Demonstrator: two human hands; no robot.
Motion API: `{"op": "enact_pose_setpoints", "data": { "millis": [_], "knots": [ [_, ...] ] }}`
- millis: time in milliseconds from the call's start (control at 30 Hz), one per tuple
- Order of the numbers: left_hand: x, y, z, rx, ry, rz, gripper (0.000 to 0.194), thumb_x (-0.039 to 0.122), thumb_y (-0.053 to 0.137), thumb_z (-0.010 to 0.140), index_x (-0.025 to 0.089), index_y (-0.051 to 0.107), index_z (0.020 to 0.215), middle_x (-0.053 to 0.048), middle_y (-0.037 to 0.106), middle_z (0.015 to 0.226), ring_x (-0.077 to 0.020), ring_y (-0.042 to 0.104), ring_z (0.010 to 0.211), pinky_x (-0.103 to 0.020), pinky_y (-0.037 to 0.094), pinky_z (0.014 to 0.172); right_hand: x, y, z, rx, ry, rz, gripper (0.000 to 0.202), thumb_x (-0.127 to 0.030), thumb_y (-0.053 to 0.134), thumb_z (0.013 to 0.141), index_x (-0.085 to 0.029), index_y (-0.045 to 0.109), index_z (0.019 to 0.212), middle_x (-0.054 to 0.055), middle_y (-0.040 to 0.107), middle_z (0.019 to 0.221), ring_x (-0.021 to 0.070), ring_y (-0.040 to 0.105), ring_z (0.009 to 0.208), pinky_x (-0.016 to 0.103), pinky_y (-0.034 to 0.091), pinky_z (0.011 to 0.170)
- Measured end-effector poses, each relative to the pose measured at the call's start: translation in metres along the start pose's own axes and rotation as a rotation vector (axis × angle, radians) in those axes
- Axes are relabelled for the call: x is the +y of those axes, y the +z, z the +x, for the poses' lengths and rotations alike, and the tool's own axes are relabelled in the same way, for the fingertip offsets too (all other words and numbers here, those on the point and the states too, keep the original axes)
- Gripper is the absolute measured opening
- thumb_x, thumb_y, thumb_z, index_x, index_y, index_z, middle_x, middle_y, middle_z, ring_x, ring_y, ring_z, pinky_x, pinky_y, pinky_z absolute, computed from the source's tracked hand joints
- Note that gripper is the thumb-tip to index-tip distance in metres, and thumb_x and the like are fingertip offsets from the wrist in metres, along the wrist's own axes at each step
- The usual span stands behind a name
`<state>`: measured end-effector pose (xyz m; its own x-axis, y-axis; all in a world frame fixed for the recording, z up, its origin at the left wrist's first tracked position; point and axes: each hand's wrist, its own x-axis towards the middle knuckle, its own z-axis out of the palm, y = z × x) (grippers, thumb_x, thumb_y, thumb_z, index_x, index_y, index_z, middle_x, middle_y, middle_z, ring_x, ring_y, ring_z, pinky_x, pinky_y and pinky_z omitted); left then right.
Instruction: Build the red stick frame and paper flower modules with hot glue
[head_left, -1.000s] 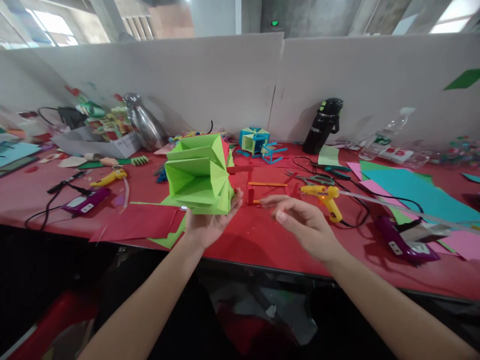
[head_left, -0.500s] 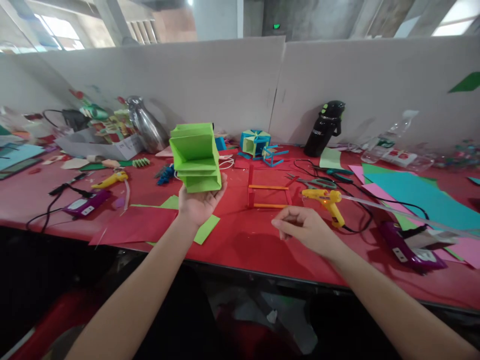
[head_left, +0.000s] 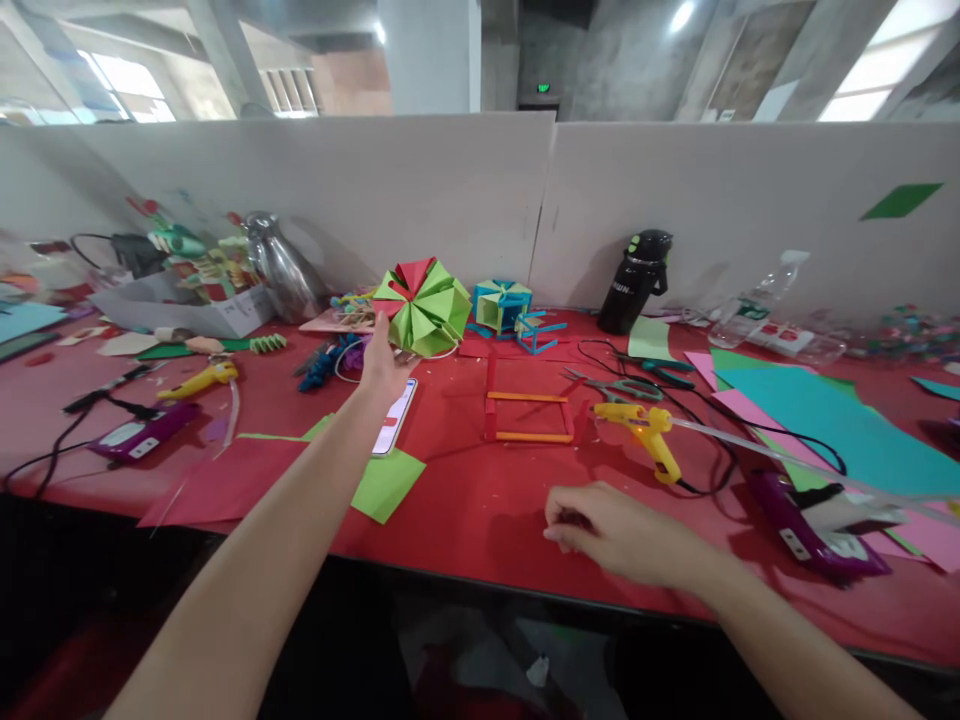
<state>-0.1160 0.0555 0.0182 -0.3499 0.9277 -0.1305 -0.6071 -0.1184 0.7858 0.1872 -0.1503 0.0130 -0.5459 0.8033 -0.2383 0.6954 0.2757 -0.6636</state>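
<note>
My left hand (head_left: 384,362) is stretched toward the back of the table, gripping the left side of a pleated green and red folded-paper ornament (head_left: 431,312). Its pleats fan out from a centre; most of my fingers are hidden behind it. My right hand (head_left: 607,528) rests near the front edge with fingers curled and nothing visible in them. Between the hands and farther back stands a small frame of red and orange strips (head_left: 529,437). A yellow glue gun (head_left: 651,430) lies to its right. A phone (head_left: 396,420) lies beneath my left wrist on green paper (head_left: 390,487).
A blue and green paper model (head_left: 501,305) stands by the partition, with a black bottle (head_left: 636,282) to its right. Scissors (head_left: 619,386) lie behind the glue gun. Coloured sheets (head_left: 832,405) and a purple power strip (head_left: 817,535) are at right. A steel flask (head_left: 281,268) stands back left.
My left hand has moved the ornament back and turned it, so its pleated red and green face shows. The phone has come into sight. My right hand sits lower, its fingers more curled.
</note>
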Motion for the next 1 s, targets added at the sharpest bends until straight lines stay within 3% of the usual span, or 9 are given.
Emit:
{"op": "enact_pose_setpoints", "data": {
  "millis": [100, 200, 267, 333, 400, 500, 600, 767, 1000],
  "knots": [
    [0.010, -0.002, 0.011, 0.025, 0.003, -0.004, 0.028, 0.048, 0.059, 0.090, 0.022, 0.062, 0.102, -0.007, 0.067, 0.101, -0.0215, 0.068, 0.090, -0.041, 0.059, 0.084, 0.004, -0.019, -0.020, -0.123, 0.067, -0.049, 0.010, -0.031, 0.058, 0.088, -0.023, 0.061, 0.083, 0.001, 0.071, 0.087, 0.0177, 0.061, 0.081, 0.027, 0.040, 0.069],
    [0.024, 0.001, 0.017, 0.031, -0.016, -0.058, 0.032, 0.050, 0.056, 0.091, 0.021, 0.062, 0.104, -0.009, 0.067, 0.099, -0.0233, 0.068, 0.090, -0.043, 0.059, 0.085, 0.004, -0.038, -0.042, -0.402, 0.229, 0.091, 0.013, -0.032, 0.060, 0.086, -0.021, 0.061, 0.079, 0.000, 0.069, 0.068, 0.0156, 0.063, 0.065, 0.025, 0.042, 0.063],
    [0.031, 0.002, 0.015, 0.028, -0.038, -0.098, 0.035, 0.051, 0.053, 0.092, 0.020, 0.062, 0.106, -0.010, 0.067, 0.096, -0.0240, 0.068, 0.090, -0.044, 0.059, 0.085, 0.002, -0.044, -0.048, -0.478, 0.250, 0.176, 0.020, -0.036, 0.060, 0.087, -0.020, 0.060, 0.075, -0.001, 0.065, 0.060, 0.0140, 0.061, 0.057, 0.025, 0.043, 0.059],
    [0.034, 0.001, 0.006, -0.004, -0.070, -0.131, 0.035, 0.050, 0.051, 0.092, 0.020, 0.062, 0.106, -0.010, 0.068, 0.091, -0.0245, 0.068, 0.089, -0.043, 0.059, 0.084, -0.001, -0.043, -0.042, -0.376, 0.147, 0.165, 0.028, -0.042, 0.061, 0.087, -0.019, 0.060, 0.071, -0.001, 0.064, 0.061, 0.0135, 0.059, 0.058, 0.025, 0.042, 0.058],
    [0.033, -0.001, -0.009, -0.070, -0.114, -0.162, 0.034, 0.049, 0.051, 0.092, 0.019, 0.063, 0.104, -0.009, 0.069, 0.087, -0.0251, 0.069, 0.088, -0.043, 0.060, 0.083, -0.003, -0.037, -0.026, -0.140, 0.011, 0.128, 0.031, -0.045, 0.059, 0.088, -0.019, 0.063, 0.072, 0.000, 0.066, 0.069, 0.0145, 0.060, 0.066, 0.026, 0.043, 0.061],
    [0.027, -0.005, -0.039, -0.160, -0.170, -0.205, 0.033, 0.044, 0.051, 0.092, 0.017, 0.065, 0.106, -0.009, 0.072, 0.084, -0.0251, 0.070, 0.086, -0.043, 0.061, 0.081, -0.005, -0.027, 0.003, 0.230, -0.092, 0.155, 0.024, -0.043, 0.055, 0.092, -0.023, 0.068, 0.093, 0.002, 0.071, 0.091, 0.0169, 0.063, 0.081, 0.029, 0.048, 0.074],
    [0.021, -0.005, -0.068, -0.220, -0.237, -0.229, 0.036, 0.041, 0.047, 0.093, 0.015, 0.065, 0.110, -0.011, 0.074, 0.093, -0.0265, 0.071, 0.093, -0.042, 0.061, 0.083, -0.011, -0.024, 0.029, 0.442, -0.171, 0.238, 0.029, -0.043, 0.061, 0.089, -0.024, 0.065, 0.111, 0.005, 0.071, 0.104, 0.0194, 0.065, 0.090, 0.033, 0.052, 0.079],
    [0.017, -0.003, -0.102, -0.337, -0.390, -0.226, 0.040, 0.038, 0.044, 0.093, 0.013, 0.064, 0.118, -0.014, 0.073, 0.105, -0.0284, 0.070, 0.102, -0.039, 0.061, 0.084, -0.030, -0.027, 0.054, 0.643, -0.237, 0.319, 0.043, -0.046, 0.069, 0.084, -0.024, 0.061, 0.120, 0.007, 0.068, 0.117, 0.0199, 0.068, 0.089, 0.033, 0.055, 0.074],
    [0.006, 0.001, -0.139, -0.402, -0.505, -0.167, 0.037, 0.030, 0.046, 0.091, 0.016, 0.060, 0.123, -0.014, 0.074, 0.101, -0.0268, 0.073, 0.095, -0.032, 0.063, 0.074, -0.041, -0.018, 0.062, 0.621, -0.259, 0.459, 0.048, -0.048, 0.068, 0.084, -0.022, 0.060, 0.123, 0.009, 0.069, 0.112, 0.0180, 0.067, 0.079, 0.029, 0.053, 0.061]
  ]
}}
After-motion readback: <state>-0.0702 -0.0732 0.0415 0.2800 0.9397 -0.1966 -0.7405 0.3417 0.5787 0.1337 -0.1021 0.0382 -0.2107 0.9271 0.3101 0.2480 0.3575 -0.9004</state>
